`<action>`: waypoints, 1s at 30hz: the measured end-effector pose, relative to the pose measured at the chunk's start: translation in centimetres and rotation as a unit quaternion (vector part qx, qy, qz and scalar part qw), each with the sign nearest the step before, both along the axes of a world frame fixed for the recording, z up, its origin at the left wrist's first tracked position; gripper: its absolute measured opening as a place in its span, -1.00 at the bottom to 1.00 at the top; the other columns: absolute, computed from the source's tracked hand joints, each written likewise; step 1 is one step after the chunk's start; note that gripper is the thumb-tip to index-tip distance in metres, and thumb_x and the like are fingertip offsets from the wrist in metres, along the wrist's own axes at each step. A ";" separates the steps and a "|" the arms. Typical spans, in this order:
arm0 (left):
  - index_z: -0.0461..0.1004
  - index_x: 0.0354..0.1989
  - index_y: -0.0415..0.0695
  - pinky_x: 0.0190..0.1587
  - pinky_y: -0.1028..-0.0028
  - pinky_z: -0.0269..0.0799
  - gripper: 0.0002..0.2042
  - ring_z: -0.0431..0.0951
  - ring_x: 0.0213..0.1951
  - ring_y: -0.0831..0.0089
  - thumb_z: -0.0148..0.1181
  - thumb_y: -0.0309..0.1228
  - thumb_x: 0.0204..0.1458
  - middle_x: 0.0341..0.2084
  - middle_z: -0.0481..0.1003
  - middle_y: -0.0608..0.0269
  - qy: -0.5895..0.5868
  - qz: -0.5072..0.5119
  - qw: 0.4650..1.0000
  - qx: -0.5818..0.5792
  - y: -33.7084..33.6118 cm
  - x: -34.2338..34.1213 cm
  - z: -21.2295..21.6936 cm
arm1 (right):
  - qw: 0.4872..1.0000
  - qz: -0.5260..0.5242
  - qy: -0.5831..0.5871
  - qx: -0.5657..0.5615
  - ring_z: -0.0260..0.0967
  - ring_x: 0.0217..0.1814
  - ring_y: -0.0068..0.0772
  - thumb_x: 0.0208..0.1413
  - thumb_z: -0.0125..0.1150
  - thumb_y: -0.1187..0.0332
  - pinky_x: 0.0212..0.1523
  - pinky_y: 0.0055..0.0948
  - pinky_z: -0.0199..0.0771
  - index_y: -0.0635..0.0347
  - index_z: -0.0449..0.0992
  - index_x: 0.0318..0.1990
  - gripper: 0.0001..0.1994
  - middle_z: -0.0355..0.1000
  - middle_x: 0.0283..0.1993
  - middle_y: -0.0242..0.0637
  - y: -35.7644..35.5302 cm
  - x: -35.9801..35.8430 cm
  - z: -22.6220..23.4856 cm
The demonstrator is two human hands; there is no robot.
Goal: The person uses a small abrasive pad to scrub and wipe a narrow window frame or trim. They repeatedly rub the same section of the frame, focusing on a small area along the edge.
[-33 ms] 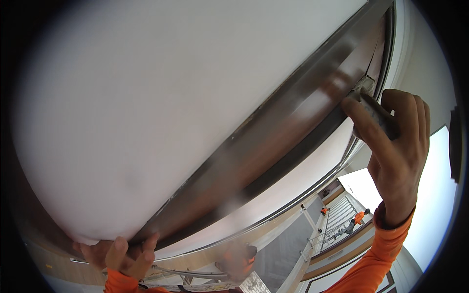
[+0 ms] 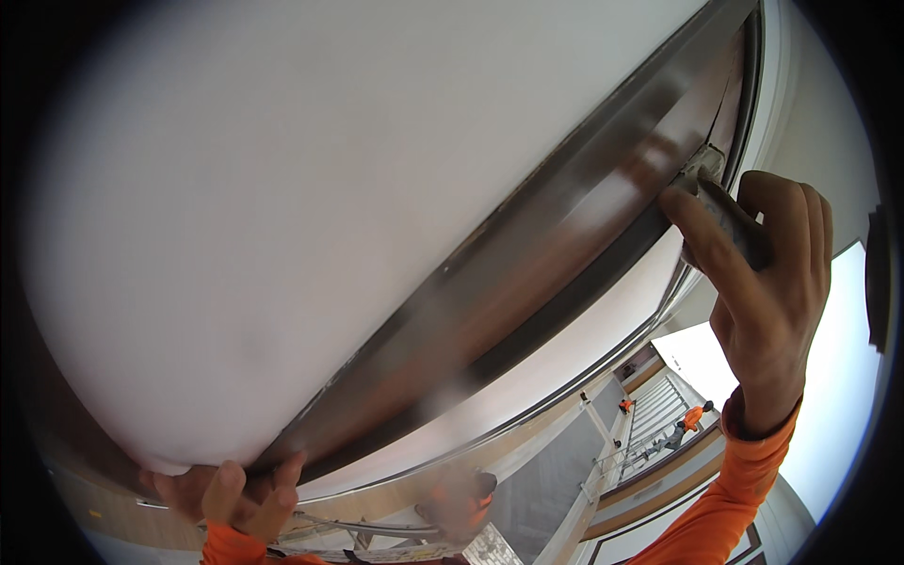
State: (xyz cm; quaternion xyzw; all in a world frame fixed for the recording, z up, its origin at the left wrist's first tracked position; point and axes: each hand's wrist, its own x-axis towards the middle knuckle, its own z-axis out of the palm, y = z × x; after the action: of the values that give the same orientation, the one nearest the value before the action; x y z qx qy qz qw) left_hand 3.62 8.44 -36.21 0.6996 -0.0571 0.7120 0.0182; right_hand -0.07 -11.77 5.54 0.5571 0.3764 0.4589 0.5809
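Diagonally across the view runs a glossy dark brown trim band (image 2: 527,273), edged in dark grey and bordering a large smooth white panel (image 2: 282,188). At the upper right, my right hand (image 2: 772,273) pinches a dark, slim hand tool (image 2: 739,221) between thumb and fingers. The tool's worn, pale grey end (image 2: 704,168) meets the trim; its exact kind does not show. My left hand (image 2: 231,490) is at the lower left, where panel and trim come together. Its fingers point up and apart against the edge, with no tool visible in them.
Far below, a person in an orange top (image 2: 461,504) is partly blurred. Beyond are metal railings (image 2: 659,414) with another person in orange (image 2: 697,414), a grey floor area (image 2: 551,490) and a bright window (image 2: 833,377). A dark object (image 2: 878,282) is at the right rim.
My right hand has shifted very slightly to the right, with the tool still at the trim. The left hand stays in place.
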 end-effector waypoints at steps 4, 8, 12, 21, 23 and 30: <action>0.15 0.37 0.39 0.39 -0.48 -0.18 -0.40 -0.16 0.44 -0.42 0.25 -0.22 0.18 0.33 0.18 0.09 -0.020 0.002 1.000 0.003 0.8 0.0 -0.3 | 0.998 0.056 0.030 -0.027 0.44 -0.25 -0.21 -0.32 0.47 0.45 -0.40 -0.30 0.51 -0.03 0.69 -0.05 -0.50 0.42 -0.28 -0.16 -1.4 1.2 1.0; 0.15 0.38 0.39 0.39 -0.48 -0.17 -0.39 -0.16 0.44 -0.42 0.24 -0.22 0.18 0.34 0.18 0.09 0.000 0.001 0.999 -0.049 -0.1 -1.7 -1.2 | 0.994 0.076 0.048 -0.067 0.49 -0.24 -0.13 -0.30 0.45 0.49 -0.38 -0.28 0.58 0.07 0.68 -0.04 -0.50 0.45 -0.24 -0.06 -2.1 1.0 2.0; 0.14 0.39 0.39 0.39 -0.48 -0.17 -0.39 -0.17 0.44 -0.43 0.24 -0.22 0.18 0.34 0.17 0.09 0.008 0.006 0.998 -0.058 -0.3 -2.3 -1.3 | 0.993 0.082 0.053 -0.061 0.52 -0.22 -0.10 -0.28 0.41 0.58 -0.40 -0.30 0.60 0.11 0.66 -0.01 -0.48 0.45 -0.18 0.02 -2.7 0.9 1.9; 0.12 0.40 0.39 0.39 -0.48 -0.16 -0.38 -0.18 0.44 -0.43 0.22 -0.21 0.19 0.34 0.17 0.09 0.015 0.021 0.997 -0.070 -0.2 -3.3 -1.2 | 0.994 0.096 0.057 0.001 0.54 -0.14 -0.16 -0.15 0.32 0.69 -0.39 -0.36 0.63 0.15 0.63 0.07 -0.48 0.46 -0.10 0.04 -3.1 0.7 1.4; 0.12 0.41 0.39 0.39 -0.48 -0.16 -0.38 -0.18 0.44 -0.43 0.22 -0.21 0.19 0.34 0.17 0.09 0.012 0.020 0.997 -0.070 0.0 -3.2 -1.0 | 0.996 0.069 0.022 0.051 0.54 -0.12 -0.20 -0.02 0.27 0.69 -0.35 -0.37 0.63 0.20 0.61 0.08 -0.55 0.47 -0.09 0.02 -3.9 -0.4 1.2; 0.11 0.42 0.40 0.39 -0.48 -0.15 -0.37 -0.19 0.44 -0.43 0.21 -0.20 0.20 0.35 0.16 0.10 0.016 0.025 0.997 -0.074 0.1 -3.3 -1.2 | 0.952 0.217 0.160 0.143 0.53 -0.08 -0.19 0.22 0.11 0.69 -0.10 -0.38 0.59 0.41 0.38 0.14 -0.67 0.50 -0.03 0.07 -5.2 0.3 1.4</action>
State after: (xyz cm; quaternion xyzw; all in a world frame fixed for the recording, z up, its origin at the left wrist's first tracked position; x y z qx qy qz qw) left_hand 0.31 8.56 -37.44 0.7091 0.0136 0.7029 0.0533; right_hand 0.19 -16.98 6.99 0.6055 0.5060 0.5279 0.3140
